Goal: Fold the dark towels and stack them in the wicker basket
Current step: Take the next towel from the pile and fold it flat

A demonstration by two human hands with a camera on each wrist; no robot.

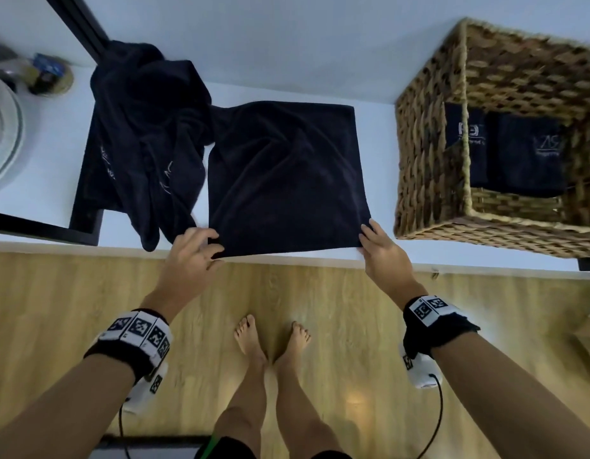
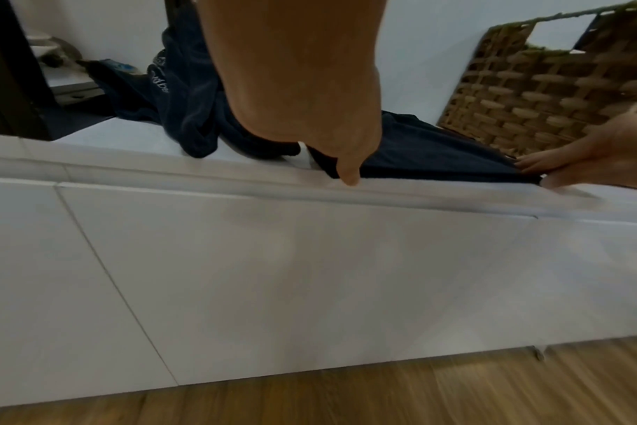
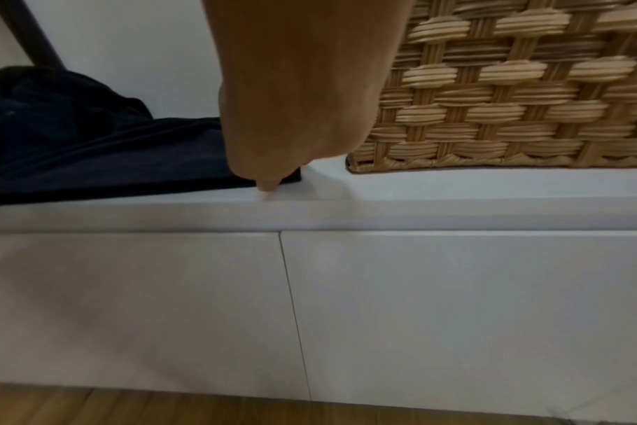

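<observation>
Left hand (image 1: pixel 194 251): fingers curled over the near-left corner of the flat dark navy square towel (image 1: pixel 287 173), thumb below the hem, pinching it at the front edge of the white countertop (image 1: pixel 379 127). Right hand (image 1: pixel 381 250): pinching the near-right corner of the same towel, fingers on top of the cloth, thumb at the edge. Right wrist view shows one fingertip (image 3: pixel 268 184) pressing that corner down onto the counter.

Towel lies spread flat, a few creases, near hem along the counter's front edge. Crumpled pile of dark navy towels (image 1: pixel 144 134) sits just to its left, touching it. Brown woven wicker basket (image 1: pixel 429 154) stands on the counter just right of the towel, apart from it; two folded dark towels with pale logos (image 1: pixel 518 154) are inside.
</observation>
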